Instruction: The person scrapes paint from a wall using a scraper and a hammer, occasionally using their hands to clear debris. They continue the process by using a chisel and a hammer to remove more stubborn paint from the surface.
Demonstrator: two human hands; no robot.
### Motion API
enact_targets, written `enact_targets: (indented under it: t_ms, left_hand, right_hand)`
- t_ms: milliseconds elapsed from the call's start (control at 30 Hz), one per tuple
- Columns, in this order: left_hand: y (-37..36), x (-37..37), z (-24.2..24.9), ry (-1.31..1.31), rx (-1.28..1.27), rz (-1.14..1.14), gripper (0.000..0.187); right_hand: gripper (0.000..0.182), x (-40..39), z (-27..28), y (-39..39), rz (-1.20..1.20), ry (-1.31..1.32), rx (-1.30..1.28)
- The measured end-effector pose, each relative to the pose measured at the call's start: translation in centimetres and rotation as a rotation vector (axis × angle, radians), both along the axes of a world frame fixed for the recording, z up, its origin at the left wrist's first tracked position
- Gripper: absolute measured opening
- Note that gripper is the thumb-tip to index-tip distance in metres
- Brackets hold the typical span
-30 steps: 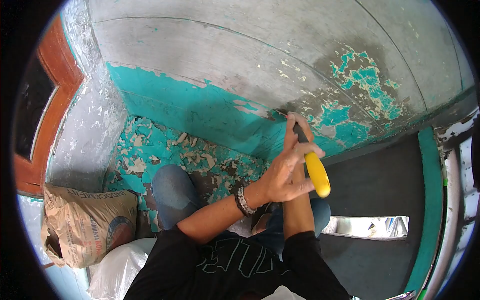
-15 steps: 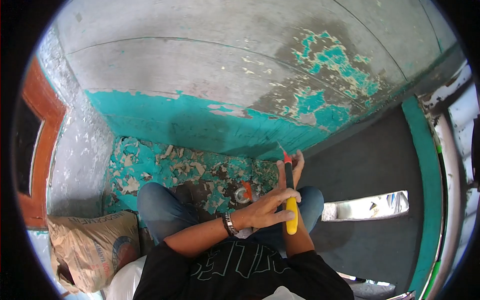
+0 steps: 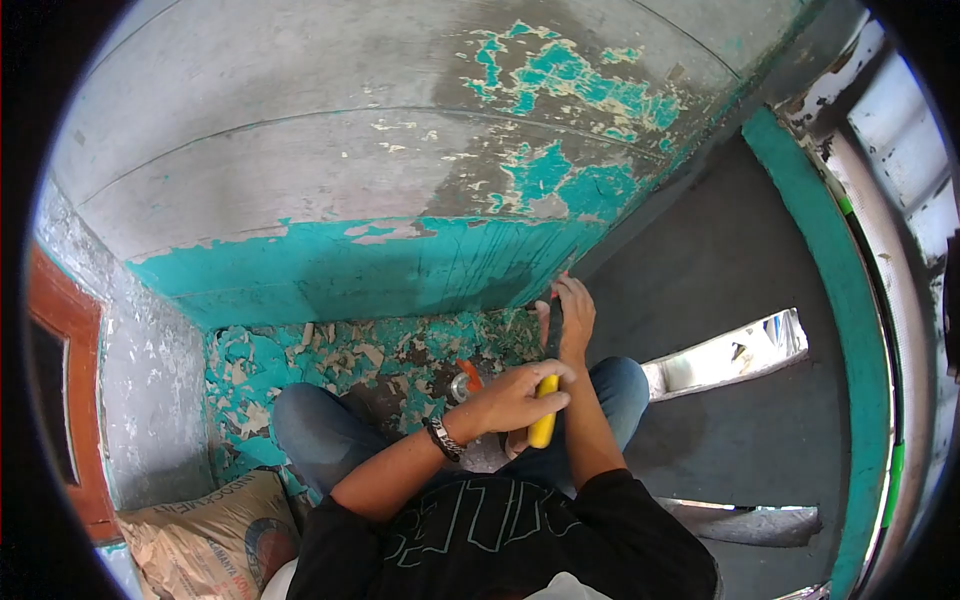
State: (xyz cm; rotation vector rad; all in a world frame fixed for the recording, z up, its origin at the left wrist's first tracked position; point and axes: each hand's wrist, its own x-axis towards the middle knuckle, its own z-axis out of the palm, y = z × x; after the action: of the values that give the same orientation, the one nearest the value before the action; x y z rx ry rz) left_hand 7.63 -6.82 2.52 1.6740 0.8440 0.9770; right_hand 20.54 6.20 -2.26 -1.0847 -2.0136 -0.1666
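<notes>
Both my hands are on a long scraper-like tool with a yellow handle end and a red part near its far end. My left hand, with a bracelet at the wrist, is closed round the tool by its yellow end. Farther up, my right hand grips the dark shaft near the red part. The tool's tip is at the lower right of the turquoise paint on the wall; its exact contact is hard to make out.
Paint flakes cover the floor along the wall. An orange-red object lies by a small round container between my knees. A paper cement bag stands at lower left. A dark wall with a bright opening is at right.
The view has shifted, with the wall patches now farther left. My right hand and the tool have moved up against the wall's lower edge, and my right fingers are more closed round the shaft.
</notes>
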Motion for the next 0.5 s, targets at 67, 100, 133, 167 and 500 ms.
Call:
enact_targets:
  t_ms: [67, 100, 133, 167, 500]
  left_hand:
    - [-0.6, -0.3, 3.1, -0.124, -0.147, -0.067, 0.055]
    - [-0.8, -0.4, 4.2, -0.255, -0.295, -0.123, 0.067]
    - [-0.4, 0.3, 2.9, -0.265, -0.215, -0.099, 0.083]
    - [-0.2, 0.3, 2.9, -0.264, -0.213, -0.106, 0.083]
    - [1.7, -2.4, -1.1, 0.057, -0.188, 0.084, 0.062]
  right_hand:
    - [0.025, 0.3, -0.5, 1.7, 0.304, 0.268, 0.080]
    - [0.025, 0.0, 0.1, 1.8, 0.297, 0.271, 0.086]
    - [0.017, -0.2, 0.6, 1.6, 0.291, 0.638, -0.045]
    - [0.009, -0.4, 1.2, 1.7, 0.281, 1.002, -0.179]
    - [0.031, -0.3, 3.5, 8.7, 0.503, 2.054, -0.334]
